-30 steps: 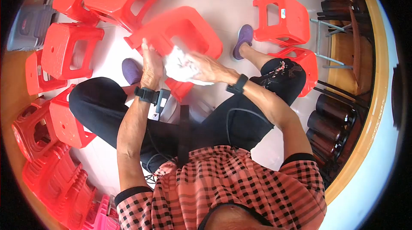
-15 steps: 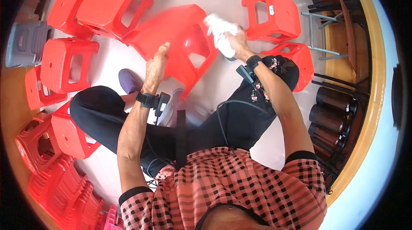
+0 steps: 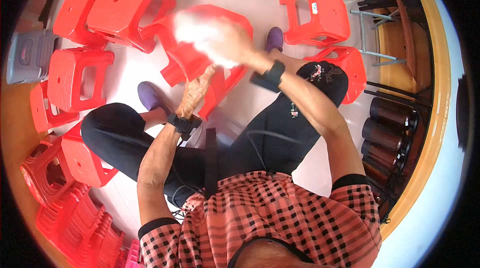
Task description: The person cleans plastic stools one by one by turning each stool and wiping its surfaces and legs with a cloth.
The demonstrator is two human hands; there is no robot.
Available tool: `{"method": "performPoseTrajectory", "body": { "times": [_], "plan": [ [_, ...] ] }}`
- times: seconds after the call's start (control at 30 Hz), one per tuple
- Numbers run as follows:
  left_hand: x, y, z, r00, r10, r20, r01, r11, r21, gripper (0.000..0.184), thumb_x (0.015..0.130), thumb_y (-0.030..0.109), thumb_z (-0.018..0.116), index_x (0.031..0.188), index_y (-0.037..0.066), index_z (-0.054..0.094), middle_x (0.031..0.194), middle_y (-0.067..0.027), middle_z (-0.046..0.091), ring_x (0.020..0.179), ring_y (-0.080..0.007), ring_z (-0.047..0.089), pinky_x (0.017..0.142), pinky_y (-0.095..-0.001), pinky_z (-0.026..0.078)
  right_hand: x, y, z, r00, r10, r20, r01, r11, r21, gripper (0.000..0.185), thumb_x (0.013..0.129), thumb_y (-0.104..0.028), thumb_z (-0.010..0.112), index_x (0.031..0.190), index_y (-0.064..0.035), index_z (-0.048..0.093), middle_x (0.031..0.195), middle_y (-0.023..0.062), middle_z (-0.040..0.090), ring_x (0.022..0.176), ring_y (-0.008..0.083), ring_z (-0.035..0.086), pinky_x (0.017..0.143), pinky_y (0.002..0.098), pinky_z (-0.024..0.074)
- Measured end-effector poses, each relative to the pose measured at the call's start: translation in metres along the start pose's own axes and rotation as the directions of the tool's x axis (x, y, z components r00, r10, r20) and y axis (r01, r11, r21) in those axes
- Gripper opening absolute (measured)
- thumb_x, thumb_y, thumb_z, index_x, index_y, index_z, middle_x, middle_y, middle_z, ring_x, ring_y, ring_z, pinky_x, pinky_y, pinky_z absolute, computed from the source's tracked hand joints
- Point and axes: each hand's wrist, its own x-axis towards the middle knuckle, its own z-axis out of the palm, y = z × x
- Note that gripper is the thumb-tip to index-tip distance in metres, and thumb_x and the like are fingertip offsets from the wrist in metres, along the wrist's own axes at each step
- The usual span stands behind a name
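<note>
A red plastic stool (image 3: 187, 63) is tilted between my knees, its legs and openings turned partly toward me. My left hand (image 3: 197, 92) grips its near edge, with the fingertips partly hidden. Bunched in my right hand (image 3: 232, 43) is a white cloth (image 3: 194, 29), smeared by motion. The cloth lies over the stool's upper part and hides some of it; whether it presses on the surface is hard to tell.
Other red stools stand on the floor at left (image 3: 122, 8) and right (image 3: 320, 15). Stacked red stools (image 3: 75, 218) are at lower left, near a grey stack (image 3: 31, 55). Dark cylindrical seats (image 3: 382, 133) and a folded metal-legged item (image 3: 367, 38) line the right.
My right hand has swept left with the cloth, from beside the stool to over it. The stool has turned, and my left hand has shifted right and toward me along it.
</note>
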Motion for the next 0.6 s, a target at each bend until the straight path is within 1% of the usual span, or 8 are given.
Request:
{"method": "performPoseTrajectory", "body": {
  "times": [0.1, 0.17, 0.23, 0.3, 0.33, 0.4, 0.5, 0.6],
  "plan": [
    [0.005, -0.096, 0.004, 0.895, 0.403, 0.19, -0.431, 0.675, 0.599, 0.04, 0.087, 0.024, 0.059, 0.123, 0.006, 0.055, 0.101, -0.0121, 0.061, 0.084, -0.025, 0.062, 0.087, -0.0482, 0.046, -0.004, -0.096, -0.022, 0.992, -0.033, 0.121, 0.014, 0.988, 0.152, 0.037, 0.079, -0.016, 0.066, 0.115, -0.0068, 0.06, 0.106, 0.01, 0.064, 0.095, 0.0278, 0.061, 0.082, 0.0372, 0.0517],
    [-0.009, -0.104, -0.001, 0.886, 0.326, 0.331, -0.458, 0.492, 0.74, 0.042, 0.086, 0.02, 0.059, 0.125, 0.006, 0.053, 0.106, -0.0119, 0.059, 0.084, -0.0251, 0.062, 0.087, -0.05, 0.045, -0.006, -0.1, -0.025, 0.983, -0.025, 0.182, -0.003, 0.989, 0.148, 0.04, 0.079, -0.015, 0.068, 0.118, -0.0076, 0.058, 0.105, 0.0103, 0.063, 0.094, 0.0282, 0.061, 0.08, 0.0368, 0.0521],
    [-0.011, -0.074, 0.009, 0.921, 0.343, 0.182, -0.383, 0.722, 0.576, 0.036, 0.089, 0.021, 0.06, 0.119, 0.002, 0.056, 0.106, -0.0124, 0.062, 0.091, -0.0262, 0.062, 0.088, -0.0439, 0.046, -0.008, -0.067, -0.03, 0.974, -0.106, 0.202, 0.066, 0.979, 0.194, 0.041, 0.079, -0.014, 0.069, 0.118, -0.0079, 0.058, 0.102, 0.0109, 0.063, 0.093, 0.0282, 0.061, 0.078, 0.0361, 0.0525],
    [-0.013, -0.045, 0.019, 0.95, 0.305, 0.07, -0.31, 0.888, 0.339, 0.033, 0.092, 0.023, 0.062, 0.112, -0.003, 0.06, 0.106, -0.0129, 0.065, 0.098, -0.0273, 0.062, 0.088, -0.0379, 0.047, -0.01, -0.012, -0.027, 0.985, -0.164, -0.049, 0.169, 0.978, 0.125, 0.035, 0.073, -0.013, 0.07, 0.107, -0.0126, 0.064, 0.1, 0.0071, 0.062, 0.087, 0.0257, 0.062, 0.076, 0.0372, 0.054],
    [-0.013, -0.044, 0.02, 0.943, 0.321, 0.091, -0.333, 0.9, 0.281, 0.034, 0.093, 0.026, 0.061, 0.11, -0.003, 0.061, 0.104, -0.0122, 0.066, 0.098, -0.0264, 0.062, 0.088, -0.0371, 0.047, -0.01, -0.004, -0.04, 0.996, 0.086, -0.019, -0.081, 0.98, 0.18, 0.036, 0.074, -0.012, 0.069, 0.109, -0.0109, 0.064, 0.103, 0.0113, 0.063, 0.094, 0.0292, 0.062, 0.083, 0.0383, 0.052],
    [-0.012, -0.051, 0.017, 0.925, 0.313, 0.215, -0.362, 0.899, 0.246, 0.036, 0.094, 0.03, 0.06, 0.108, -0.003, 0.061, 0.102, -0.0106, 0.067, 0.098, -0.0248, 0.062, 0.087, -0.0356, 0.047, -0.012, 0.039, -0.046, 0.953, 0.289, -0.093, -0.299, 0.947, -0.12, 0.038, 0.076, -0.015, 0.065, 0.113, -0.0078, 0.061, 0.108, 0.0173, 0.062, 0.099, 0.0365, 0.06, 0.085, 0.0428, 0.0496],
    [0.003, -0.08, 0.015, 0.921, -0.158, 0.356, 0.112, 0.983, 0.145, 0.029, 0.093, 0.027, 0.061, 0.103, 0.0, 0.063, 0.097, -0.0085, 0.068, 0.094, -0.0225, 0.062, 0.084, -0.0338, 0.048, -0.022, 0.069, -0.061, 0.946, 0.322, -0.038, -0.324, 0.942, -0.081, 0.037, 0.077, -0.016, 0.062, 0.112, -0.0082, 0.06, 0.106, 0.0183, 0.063, 0.097, 0.0371, 0.061, 0.084, 0.0441, 0.0499],
    [0.012, -0.044, 0.001, 0.781, -0.49, 0.386, 0.473, 0.869, 0.147, 0.019, 0.091, 0.023, 0.064, 0.095, 0.004, 0.064, 0.086, -0.0061, 0.068, 0.085, -0.0202, 0.061, 0.084, -0.0349, 0.047, -0.036, 0.069, -0.066, 0.937, 0.351, -0.005, -0.35, 0.936, 0.033, 0.035, 0.077, -0.015, 0.059, 0.112, -0.0085, 0.06, 0.103, 0.0186, 0.064, 0.095, 0.0372, 0.062, 0.084, 0.0433, 0.0498]
  ]
}}
